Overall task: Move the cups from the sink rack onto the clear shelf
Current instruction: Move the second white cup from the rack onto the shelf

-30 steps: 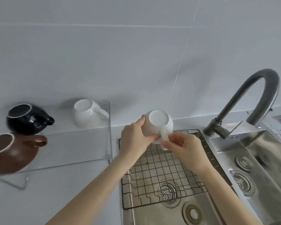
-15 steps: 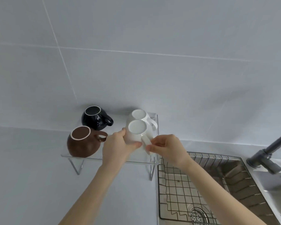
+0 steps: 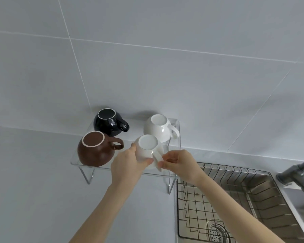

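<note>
On clear shelf (image 3: 177,135), far left front: brown cup (image 3: 94,149), upside down, handle pointing right. Behind it, toward tiled wall (image 3: 165,67): black cup (image 3: 108,123), upside down too, handle right, close to brown cup though contact not discernible. Right of brown cup, at shelf's front middle: left hand (image 3: 127,165), fingers curled round body of white cup (image 3: 146,151), thumb on its near side. Held cup inverted, pale base up, over shelf's front right part; whether rim rests on shelf not discernible, hidden by hands. Just behind it, at shelf's back right corner: second white cup (image 3: 159,128), inverted, handle right, appearing to touch or overlap held cup. Right of held cup: right hand (image 3: 178,163), fingertips pinched narrowly on cup's handle. Both forearms rising from lower edge toward shelf. Below and right of shelf, beside its right wire leg: sink rack (image 3: 235,195), wire grid set in steel sink (image 3: 274,192), drain strainer (image 3: 216,232) showing through. Far right of shelf, past sink edge: grey tap base (image 3: 295,174), partly cut off.
</note>
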`<state>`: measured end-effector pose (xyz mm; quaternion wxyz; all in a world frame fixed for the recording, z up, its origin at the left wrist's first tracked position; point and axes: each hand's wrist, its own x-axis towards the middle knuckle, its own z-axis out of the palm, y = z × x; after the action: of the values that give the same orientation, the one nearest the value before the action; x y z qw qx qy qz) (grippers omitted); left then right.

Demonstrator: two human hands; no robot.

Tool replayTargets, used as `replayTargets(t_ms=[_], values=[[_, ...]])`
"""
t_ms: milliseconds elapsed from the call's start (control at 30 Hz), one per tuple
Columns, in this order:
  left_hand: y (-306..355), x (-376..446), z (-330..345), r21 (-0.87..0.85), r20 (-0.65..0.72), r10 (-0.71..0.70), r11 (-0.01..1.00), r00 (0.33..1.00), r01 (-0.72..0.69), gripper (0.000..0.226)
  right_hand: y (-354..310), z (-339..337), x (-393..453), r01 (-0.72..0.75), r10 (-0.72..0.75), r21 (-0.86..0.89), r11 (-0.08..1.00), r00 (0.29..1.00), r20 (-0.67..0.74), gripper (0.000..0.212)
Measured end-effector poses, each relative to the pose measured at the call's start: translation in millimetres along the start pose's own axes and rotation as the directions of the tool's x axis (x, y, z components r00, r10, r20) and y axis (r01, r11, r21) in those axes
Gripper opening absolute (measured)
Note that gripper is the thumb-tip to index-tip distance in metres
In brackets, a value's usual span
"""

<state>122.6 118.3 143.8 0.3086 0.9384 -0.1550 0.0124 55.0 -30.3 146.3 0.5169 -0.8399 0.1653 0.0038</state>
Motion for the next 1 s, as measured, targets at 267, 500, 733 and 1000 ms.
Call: replayTargets(t_ms=[267, 500, 733, 1000], values=[[-3, 10, -13, -0.093, 0.150, 0.009, 0.996, 0.989, 0.005, 0.052, -4, 12, -12, -0.009, 0.010, 0.008, 1.000, 0.987, -0.160, 0.035], [-2, 47, -23, -0.563, 0.384, 0.157, 0.820, 0.910, 0.096, 0.036, 4, 27, -20, 0.101, -0.197, -0.307, 0.946, 0.933, -0.300, 0.019], [-8, 29, -12, -0.536, 0.339, 0.177, 0.843, 0.924, 0.035, 0.022, 17, -5, -14, 0.174, -0.252, -0.275, 0.946, 0.926, -0.280, 0.024], [-4, 4, 2, -0.399, 0.121, 0.159, 0.912, 0.980, -0.099, 0.065, 17, -26, 2, 0.188, -0.236, -0.237, 0.953, 0.952, -0.194, 0.025]])
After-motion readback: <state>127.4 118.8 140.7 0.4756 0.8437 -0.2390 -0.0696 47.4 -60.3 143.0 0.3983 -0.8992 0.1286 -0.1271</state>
